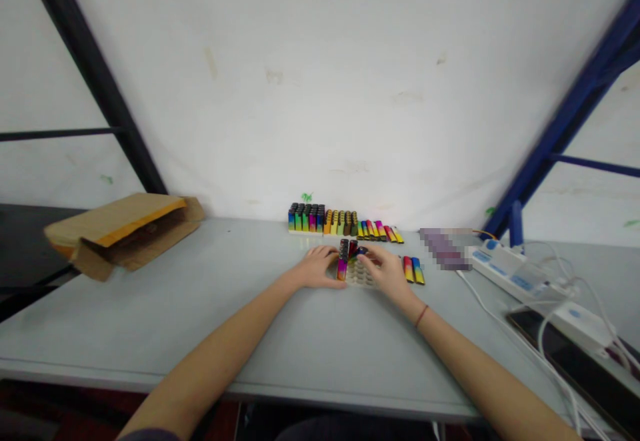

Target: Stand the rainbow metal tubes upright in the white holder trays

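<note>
A pale tray (362,275) with rows of slots lies on the desk between my hands. Upright lighters (343,261) with dark tops fill a row along its left side. My left hand (316,268) is curved around that side, thumb at the front edge and fingers behind, gripping the tray. Over the slots my right hand (389,271) pinches a dark-topped lighter (361,251), mostly covered by the fingers. Just right of that hand, red and blue lighters (413,270) lie flat on the desk.
Behind stand a block of multicoloured lighters (306,219) and a block of yellowish ones (341,223), with loose lighters (379,231) lying beside them. An opened cardboard package (125,227) is at left. A blurred-out patch (446,249), a power strip (530,287), cables and a dark phone (575,367) occupy the right.
</note>
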The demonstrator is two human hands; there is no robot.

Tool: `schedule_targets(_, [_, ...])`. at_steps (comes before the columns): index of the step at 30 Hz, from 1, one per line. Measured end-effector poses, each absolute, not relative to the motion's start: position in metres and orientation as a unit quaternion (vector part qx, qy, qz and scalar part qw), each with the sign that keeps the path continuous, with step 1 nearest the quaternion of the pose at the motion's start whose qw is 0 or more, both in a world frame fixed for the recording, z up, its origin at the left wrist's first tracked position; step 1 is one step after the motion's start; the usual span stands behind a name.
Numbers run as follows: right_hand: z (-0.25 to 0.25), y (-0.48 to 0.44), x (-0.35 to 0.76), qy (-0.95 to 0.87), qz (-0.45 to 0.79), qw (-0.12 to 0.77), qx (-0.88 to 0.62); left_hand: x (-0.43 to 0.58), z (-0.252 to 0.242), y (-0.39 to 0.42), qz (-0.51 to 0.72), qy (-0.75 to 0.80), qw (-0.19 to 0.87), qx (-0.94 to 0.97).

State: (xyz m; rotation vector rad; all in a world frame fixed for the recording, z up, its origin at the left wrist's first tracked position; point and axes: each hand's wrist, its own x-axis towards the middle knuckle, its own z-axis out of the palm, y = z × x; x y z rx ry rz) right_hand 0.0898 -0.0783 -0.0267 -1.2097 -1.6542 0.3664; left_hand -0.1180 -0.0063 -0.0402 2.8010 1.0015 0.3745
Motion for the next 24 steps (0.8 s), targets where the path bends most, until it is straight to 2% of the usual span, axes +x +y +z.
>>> schedule_targets(12, [-0.025,-0.078,0.091,-0.769,-0.022,0.369,-0.522,-0.119,-0.043,-0.004,0.125,0.331,0.069,0.933])
schedule_targets(17, [-0.009,-0.076,0.117,-0.712,-0.088,0.358,-0.597,-0.118,-0.041,-0.004,0.117,0.334,0.068,0.933])
schedule_targets(22, [-0.004,-0.074,0.154,-0.658,-0.102,0.171,-0.726,-0.119,-0.041,-0.004,0.116,0.335,0.075,0.932])
schedule_targets(24, [-0.008,-0.072,0.158,-0.673,-0.11,0.146,-0.716,-0.119,-0.042,-0.003,0.117,0.335,0.075,0.932])
